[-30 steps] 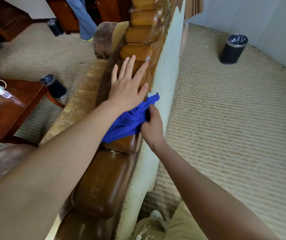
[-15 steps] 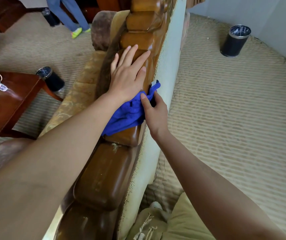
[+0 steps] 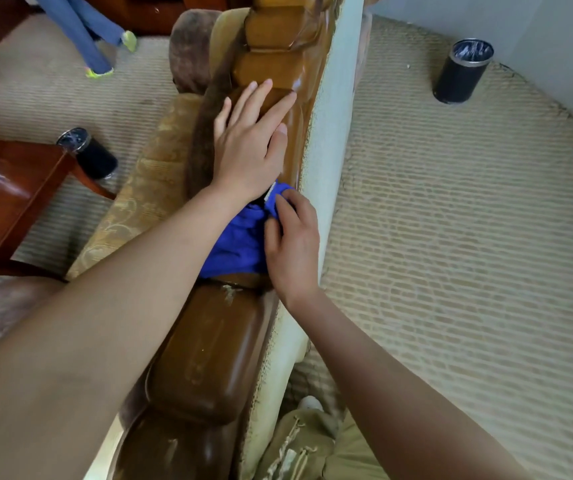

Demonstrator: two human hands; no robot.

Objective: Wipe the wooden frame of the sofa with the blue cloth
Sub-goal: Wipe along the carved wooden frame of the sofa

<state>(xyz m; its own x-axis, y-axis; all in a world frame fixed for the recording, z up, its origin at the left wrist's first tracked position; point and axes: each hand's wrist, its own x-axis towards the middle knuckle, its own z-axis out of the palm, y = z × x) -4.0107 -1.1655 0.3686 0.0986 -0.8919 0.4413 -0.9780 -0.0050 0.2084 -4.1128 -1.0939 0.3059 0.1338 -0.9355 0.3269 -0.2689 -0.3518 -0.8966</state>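
Note:
The sofa's carved wooden frame (image 3: 208, 348) runs from the bottom centre up and away, glossy brown. The blue cloth (image 3: 233, 244) lies bunched on top of it, partly hidden under my left forearm. My left hand (image 3: 247, 143) rests flat on the frame just beyond the cloth, fingers straight and spread. My right hand (image 3: 293, 247) sits on the cloth's right edge, with thumb and curled fingers pinching the fabric against the wood.
The sofa's pale back panel (image 3: 326, 150) drops to ribbed beige carpet on the right, where a black bin (image 3: 461, 71) stands. Left of the yellow seat cushions (image 3: 139, 202) are another black bin (image 3: 91, 154) and a wooden table (image 3: 11, 202). A person's legs (image 3: 87, 32) are at far left.
My right hand has come up from the back side of the frame onto its top, still holding the cloth. My left hand stays flat on the wood. The person in the background has walked.

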